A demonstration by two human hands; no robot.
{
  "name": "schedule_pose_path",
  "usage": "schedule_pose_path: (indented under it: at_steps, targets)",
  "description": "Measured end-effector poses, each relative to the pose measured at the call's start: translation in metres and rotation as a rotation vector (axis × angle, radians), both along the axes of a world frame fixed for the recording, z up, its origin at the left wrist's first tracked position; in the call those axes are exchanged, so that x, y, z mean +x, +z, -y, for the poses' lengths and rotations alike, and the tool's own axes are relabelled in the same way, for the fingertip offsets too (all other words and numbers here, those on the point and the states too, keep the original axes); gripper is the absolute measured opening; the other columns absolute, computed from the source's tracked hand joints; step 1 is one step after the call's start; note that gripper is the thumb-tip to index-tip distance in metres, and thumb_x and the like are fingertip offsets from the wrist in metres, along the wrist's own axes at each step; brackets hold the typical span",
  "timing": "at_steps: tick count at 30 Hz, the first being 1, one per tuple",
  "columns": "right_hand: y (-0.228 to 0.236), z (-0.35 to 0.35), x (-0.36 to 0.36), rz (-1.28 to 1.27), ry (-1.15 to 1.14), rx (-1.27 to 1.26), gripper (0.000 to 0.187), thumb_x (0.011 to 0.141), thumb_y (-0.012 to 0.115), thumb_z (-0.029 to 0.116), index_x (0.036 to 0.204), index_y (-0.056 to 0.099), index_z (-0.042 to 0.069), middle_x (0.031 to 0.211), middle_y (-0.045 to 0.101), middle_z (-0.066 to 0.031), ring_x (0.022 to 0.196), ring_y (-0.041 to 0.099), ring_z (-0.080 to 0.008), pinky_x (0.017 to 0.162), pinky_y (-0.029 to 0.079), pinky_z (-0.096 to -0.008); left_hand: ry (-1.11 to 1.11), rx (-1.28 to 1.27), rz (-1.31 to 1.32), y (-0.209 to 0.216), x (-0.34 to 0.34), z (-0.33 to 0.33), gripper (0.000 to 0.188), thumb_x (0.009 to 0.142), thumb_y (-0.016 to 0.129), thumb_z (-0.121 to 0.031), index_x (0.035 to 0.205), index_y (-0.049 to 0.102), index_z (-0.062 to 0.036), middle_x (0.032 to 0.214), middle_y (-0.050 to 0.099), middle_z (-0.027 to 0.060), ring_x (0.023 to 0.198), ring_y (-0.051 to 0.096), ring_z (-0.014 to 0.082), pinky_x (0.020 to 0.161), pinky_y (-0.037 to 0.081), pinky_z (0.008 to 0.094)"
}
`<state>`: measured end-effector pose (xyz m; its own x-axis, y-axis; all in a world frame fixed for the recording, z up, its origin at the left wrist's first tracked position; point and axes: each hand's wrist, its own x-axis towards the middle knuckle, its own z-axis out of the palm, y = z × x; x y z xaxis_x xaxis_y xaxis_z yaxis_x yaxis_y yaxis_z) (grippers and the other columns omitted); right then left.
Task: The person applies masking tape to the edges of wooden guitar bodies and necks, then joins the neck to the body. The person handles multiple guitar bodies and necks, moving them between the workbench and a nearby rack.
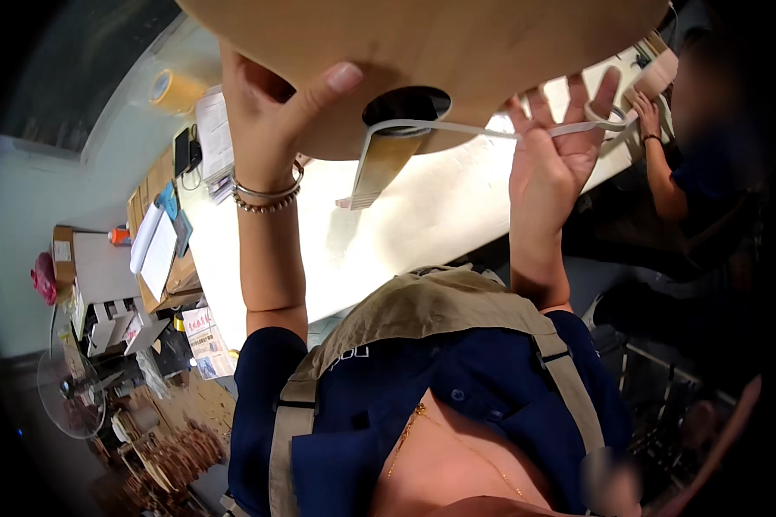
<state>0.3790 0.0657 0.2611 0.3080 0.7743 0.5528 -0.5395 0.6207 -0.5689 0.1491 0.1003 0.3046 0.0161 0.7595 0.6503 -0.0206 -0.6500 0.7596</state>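
A broad light-wood panel (483, 43) with a rounded edge is held up at the top of the view, with a dark oval hole (407, 108) in its face. My left hand (276, 112) grips its left side, the thumb lying on the face and the other fingers mostly hidden. From beside the hole, a narrow white strip (466, 127) runs right to my right hand (560, 146). There the thumb presses on the strip, the fingers are spread, and its end loops near the fingertips. Below the hole juts a tan flat piece (388, 168) with a ridged-looking lower end.
Beneath my arms lies a bright white table (431, 224). At left are a yellow tape roll (177, 90), papers (215, 129), a notepad (155, 254) and a fan (71, 383). At the far right, another person's hand (648, 116) rests near the table's end.
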Motion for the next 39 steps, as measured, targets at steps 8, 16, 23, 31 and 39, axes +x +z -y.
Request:
schedule_pose_path:
  at_steps: [8, 16, 23, 31, 39]
  targets:
    - [0.001, 0.006, -0.03, 0.209, 0.123, 0.019, 0.092, 0.063, 0.03, -0.02, 0.144, 0.004, 0.015, 0.131, 0.032, -0.0161, 0.117, 0.046, -0.0345, 0.092, 0.045, -0.0459, 0.557, 0.786, -0.486, -0.019, -0.016, 0.042, 0.056, 0.065, 0.079, -0.025, 0.113, 0.053, -0.0151, 0.14, 0.013, 0.0151, 0.131, 0.022, 0.0352, 0.104, 0.031, 0.0478]
    - [0.001, 0.001, -0.039, 0.199, 0.205, 0.142, 0.09, 0.063, 0.027, -0.019, 0.144, 0.003, 0.013, 0.13, 0.034, -0.0163, 0.118, 0.046, -0.0345, 0.092, 0.045, -0.0473, 0.754, 0.875, -0.793, -0.016, -0.033, 0.054, 0.023, 0.054, 0.083, -0.03, 0.073, 0.07, -0.0301, 0.128, 0.039, 0.0115, 0.127, 0.025, 0.0388, 0.106, 0.023, 0.046]
    - [0.003, 0.004, -0.04, 0.237, 0.195, 0.142, 0.089, 0.065, 0.027, -0.02, 0.144, 0.003, 0.013, 0.13, 0.035, -0.0159, 0.118, 0.045, -0.035, 0.093, 0.045, -0.0477, 0.741, 0.929, -0.835, -0.021, -0.04, 0.059, 0.023, 0.056, 0.082, -0.029, 0.075, 0.069, -0.0255, 0.124, 0.045, 0.0105, 0.128, 0.023, 0.0392, 0.103, 0.028, 0.0466]
    - [0.013, 0.002, -0.035, 0.389, 0.109, 0.189, 0.089, 0.064, 0.027, -0.02, 0.143, 0.001, 0.009, 0.128, 0.035, -0.0163, 0.113, 0.05, -0.0353, 0.088, 0.05, -0.0447, 0.531, 0.907, -0.946, -0.022, -0.034, 0.068, 0.017, 0.069, 0.07, -0.01, 0.083, 0.064, -0.0173, 0.079, 0.064, -0.0065, 0.099, 0.06, 0.0159, 0.079, 0.037, 0.0498]
    - [0.02, -0.008, -0.018, 0.457, -0.031, 0.25, 0.069, 0.075, 0.048, -0.011, 0.136, 0.017, -0.002, 0.124, 0.035, -0.0173, 0.099, 0.058, -0.0287, 0.076, 0.056, -0.0383, 0.667, 0.755, -1.034, -0.022, -0.024, 0.084, 0.035, 0.065, 0.071, -0.003, 0.096, 0.069, -0.0184, 0.079, 0.061, -0.004, 0.094, 0.055, 0.015, 0.087, 0.038, 0.0463]
